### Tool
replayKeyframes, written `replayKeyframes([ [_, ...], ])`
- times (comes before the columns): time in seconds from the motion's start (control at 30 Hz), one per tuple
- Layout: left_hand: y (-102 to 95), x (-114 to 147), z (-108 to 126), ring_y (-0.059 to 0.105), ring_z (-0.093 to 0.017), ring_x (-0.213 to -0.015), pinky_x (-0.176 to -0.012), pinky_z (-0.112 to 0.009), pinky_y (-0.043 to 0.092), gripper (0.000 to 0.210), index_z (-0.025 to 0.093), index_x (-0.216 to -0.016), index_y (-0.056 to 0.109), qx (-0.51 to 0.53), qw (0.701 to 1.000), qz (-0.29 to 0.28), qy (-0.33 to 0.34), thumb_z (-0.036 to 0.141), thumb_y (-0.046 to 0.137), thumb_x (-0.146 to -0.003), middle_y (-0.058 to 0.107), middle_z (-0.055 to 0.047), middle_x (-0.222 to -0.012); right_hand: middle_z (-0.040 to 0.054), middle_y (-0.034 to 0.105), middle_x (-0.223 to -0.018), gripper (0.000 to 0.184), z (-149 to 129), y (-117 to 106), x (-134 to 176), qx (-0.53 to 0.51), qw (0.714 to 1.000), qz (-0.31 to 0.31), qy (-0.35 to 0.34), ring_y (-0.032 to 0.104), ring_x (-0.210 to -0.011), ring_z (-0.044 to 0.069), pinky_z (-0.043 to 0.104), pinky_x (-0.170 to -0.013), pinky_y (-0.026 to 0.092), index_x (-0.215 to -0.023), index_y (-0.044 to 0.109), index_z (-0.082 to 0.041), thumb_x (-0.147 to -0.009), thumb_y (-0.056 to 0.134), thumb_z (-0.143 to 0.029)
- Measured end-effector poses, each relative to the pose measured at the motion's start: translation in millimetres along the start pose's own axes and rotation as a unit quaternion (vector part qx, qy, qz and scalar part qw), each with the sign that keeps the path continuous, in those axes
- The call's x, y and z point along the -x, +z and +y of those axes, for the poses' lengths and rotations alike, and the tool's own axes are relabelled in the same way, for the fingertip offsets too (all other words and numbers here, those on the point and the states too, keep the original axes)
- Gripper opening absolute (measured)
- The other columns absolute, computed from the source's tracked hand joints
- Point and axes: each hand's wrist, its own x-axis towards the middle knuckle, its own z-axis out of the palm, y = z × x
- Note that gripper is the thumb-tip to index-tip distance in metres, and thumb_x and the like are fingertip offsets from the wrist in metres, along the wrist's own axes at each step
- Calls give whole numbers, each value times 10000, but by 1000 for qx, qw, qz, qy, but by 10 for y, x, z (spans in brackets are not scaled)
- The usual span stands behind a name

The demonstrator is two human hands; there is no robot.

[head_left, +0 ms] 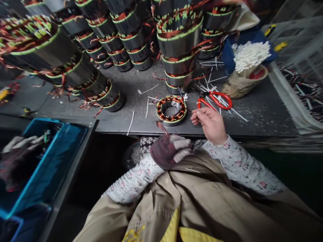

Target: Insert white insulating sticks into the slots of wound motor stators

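Note:
A wound motor stator, a ring with copper-red windings and a pale green rim, lies flat near the bench's front edge. Just right of it, my bare right hand is closed in a pinch on what looks like a thin wire, partly hidden by the fingers. My left hand, in a dark knitted glove with pale grey fingers, is in front of the bench edge, below the stator. Its fingers are curled together, and whatever they hold, if anything, is hidden. Reddish wire ends show just above this glove.
Stacked stators stand behind, with a leaning stack at left. Red-handled cutters lie among white cable ties. A pot holds white-tipped sticks. At left is a blue bin; at right, a white basket.

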Motion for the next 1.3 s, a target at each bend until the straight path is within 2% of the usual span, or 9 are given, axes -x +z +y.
replayKeyframes([
  [0.13,-170,-460,-99,584,-313,-1401,-1314,-598,265,386,243,-1261,705,-127,990,26,50,462,692,-944,707,-106,-1363,47,709,-862,297,-300,-95,-165,206,946,65,-241,662,-785,169,331,-689,553,-869,721,-213,-939,679,-498],
  [0.23,-223,-763,-300,663,-269,-1294,-1299,-528,333,308,210,-1188,737,-97,994,-31,46,384,722,-934,771,-85,-1234,61,707,-958,189,-543,-35,-455,405,833,-78,-368,646,-951,221,422,-845,536,-928,768,-212,-957,656,-361],
  [0.37,-150,-813,-386,748,-217,-1026,-1125,-440,514,91,208,-923,755,-33,999,-7,32,295,764,-897,806,-48,-988,72,685,-1108,203,-500,304,-866,544,703,-303,-344,586,-1112,265,438,-882,509,-860,763,-185,-950,588,-233],
  [0.5,-67,-714,-332,734,-234,-1035,-1068,-471,533,99,213,-907,728,-43,998,22,35,306,708,-933,790,-58,-994,88,682,-960,239,-119,602,-1146,604,637,-356,-320,593,-1064,271,452,-876,498,-672,696,-163,-902,638,-200],
  [0.67,-49,-665,-356,717,-213,-1057,-1071,-440,541,162,205,-893,706,-35,998,38,43,352,691,-959,775,-49,-995,30,657,-830,531,81,543,-1400,562,655,-368,-346,625,-1009,210,438,-921,483,-571,607,-148,-975,616,-493],
  [0.77,-58,-632,-372,700,-216,-1120,-1049,-421,554,178,196,-922,687,-31,998,55,22,367,736,-935,762,-72,-1107,-4,672,-892,679,-101,363,-1538,517,678,-409,-324,635,-997,158,387,-927,492,-592,610,-145,-953,509,-711],
  [0.9,-56,-605,-365,679,-224,-1194,-1043,-409,558,267,186,-1058,683,-47,996,77,27,388,773,-907,729,-102,-1222,6,693,-1040,596,-399,233,-1479,488,740,-349,-304,648,-1059,174,400,-968,509,-683,679,-148,-930,585,-682],
  [1.07,-6,-669,-350,671,-276,-1198,-1089,-488,521,301,188,-1132,726,-110,991,63,32,415,723,-936,744,-115,-1211,21,688,-1130,427,-412,350,-1178,541,705,-330,-320,622,-1176,250,487,-1009,508,-888,759,-172,-931,662,-586],
  [1.3,8,-758,-291,697,-252,-981,-943,-438,551,224,216,-889,773,-113,992,31,-38,437,797,-866,782,-61,-953,37,697,-891,410,-75,685,-1157,609,685,-231,-326,600,-1184,247,543,-1091,421,-675,615,-114,-995,591,-369],
])
